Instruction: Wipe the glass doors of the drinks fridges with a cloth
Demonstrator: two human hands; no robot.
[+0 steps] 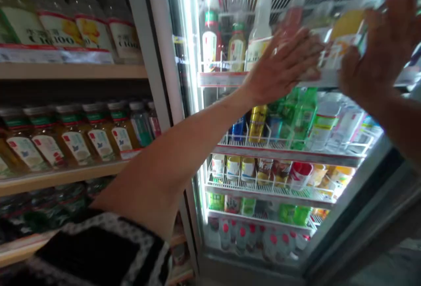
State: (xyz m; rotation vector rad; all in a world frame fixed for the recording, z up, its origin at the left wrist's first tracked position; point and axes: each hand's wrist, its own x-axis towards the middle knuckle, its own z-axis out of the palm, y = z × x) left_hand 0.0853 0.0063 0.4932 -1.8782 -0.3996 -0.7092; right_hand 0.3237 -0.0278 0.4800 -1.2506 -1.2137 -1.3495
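My left hand reaches across in front of the upper shelf of a lit drinks fridge, fingers stretched out. Behind its fingers stands a bottle with a pink top part. On the right, my right hand is raised with its fingers pointing up and its thumb apart. Between the two hands is a bottle of yellow-orange drink, close to my right thumb. Blur hides whether either hand touches a bottle. A clear bottle with a pale label stands left of my left hand.
Fridge shelves below hold green bottles, a gold can, cups and red-capped bottles. A dark door frame slants at lower right. At left, a wooden shelf bears large bottles, with rows of amber bottles beneath.
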